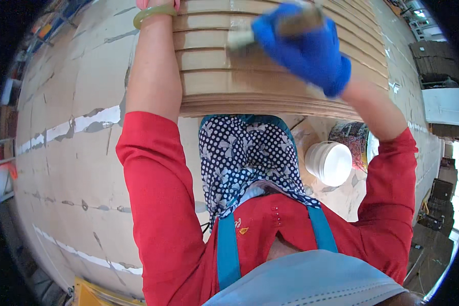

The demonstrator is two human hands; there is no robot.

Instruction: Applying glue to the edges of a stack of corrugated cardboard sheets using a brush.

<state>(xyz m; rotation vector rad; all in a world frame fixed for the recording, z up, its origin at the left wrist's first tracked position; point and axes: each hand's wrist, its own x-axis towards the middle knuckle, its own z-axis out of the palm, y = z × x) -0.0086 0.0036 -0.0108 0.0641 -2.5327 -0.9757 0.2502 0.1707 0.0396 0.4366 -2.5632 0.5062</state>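
A wide stack of brown cardboard sheets (204, 80) lies before me, its upper sheets staggered so that their edges form parallel strips. My right hand (303, 48), in a blue knitted glove, is closed around a brush (302, 21) with a wooden-looking handle. Motion blurs it; the pale brush end points left, over the strips. A wet-looking sheen shows on the board around it. My left arm reaches along the stack's left side, with a green bangle (154, 14) at the wrist. Only a pink cuff (158, 3) of my left hand shows at the upper edge; its fingers are out of frame.
Below the stack, right of my patterned apron (250, 153), a white bucket (329, 163) stands beside a larger multicoloured drum (351, 140). The pale floor (81, 168) has worn white lines and dark patches. Stacked cardboard (436, 61) and a white box (446, 106) are at the far right.
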